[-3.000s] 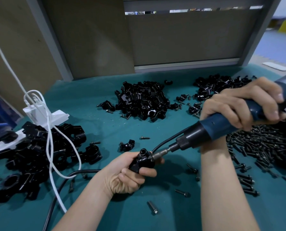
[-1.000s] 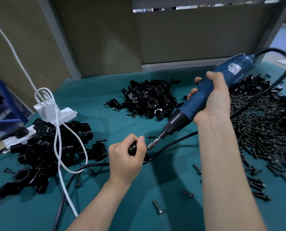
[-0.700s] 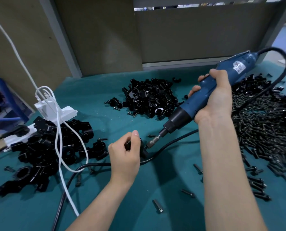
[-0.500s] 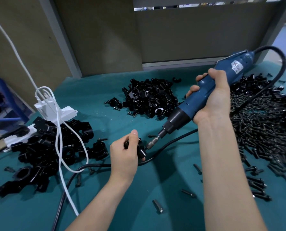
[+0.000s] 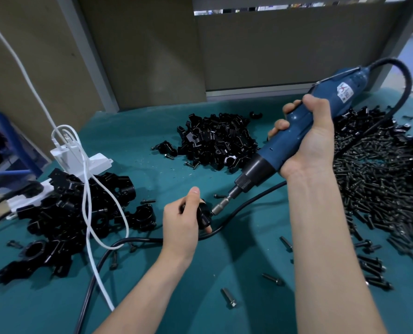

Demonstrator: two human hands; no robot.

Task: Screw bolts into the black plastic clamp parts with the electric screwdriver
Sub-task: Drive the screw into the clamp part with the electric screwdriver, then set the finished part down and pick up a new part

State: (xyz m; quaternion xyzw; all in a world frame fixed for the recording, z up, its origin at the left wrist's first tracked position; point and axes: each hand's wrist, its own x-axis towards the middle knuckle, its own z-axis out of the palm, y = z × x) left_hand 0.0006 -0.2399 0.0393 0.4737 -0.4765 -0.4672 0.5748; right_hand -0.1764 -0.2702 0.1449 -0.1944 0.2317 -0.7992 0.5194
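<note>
I have the heap of clamp parts (image 5: 215, 143) at the back centre of the table (image 5: 138, 141), the spread of bolts (image 5: 379, 184) to its right, and larger clamps (image 5: 63, 218) piled at left with a power strip (image 5: 97, 163) behind them (a thin cable (image 5: 87, 208) drapes over that pile). Between the piles, the left hand (image 5: 182, 222) holds a clamp part (image 5: 204, 216) at the tip of the electric screwdriver (image 5: 273, 155), which the right hand (image 5: 313, 141) grips.

- two hands: left hand (image 5: 181, 225), right hand (image 5: 313, 145)
- one electric screwdriver (image 5: 270, 153)
- one clamp part (image 5: 204, 216) in hand
- two clamp heaps: middle heap (image 5: 215, 143), left heap (image 5: 68, 213)
- one bolt heap (image 5: 381, 189), too many to count
- one power strip (image 5: 99, 163)
- one white cable (image 5: 87, 208), one black cable (image 5: 140, 239)
</note>
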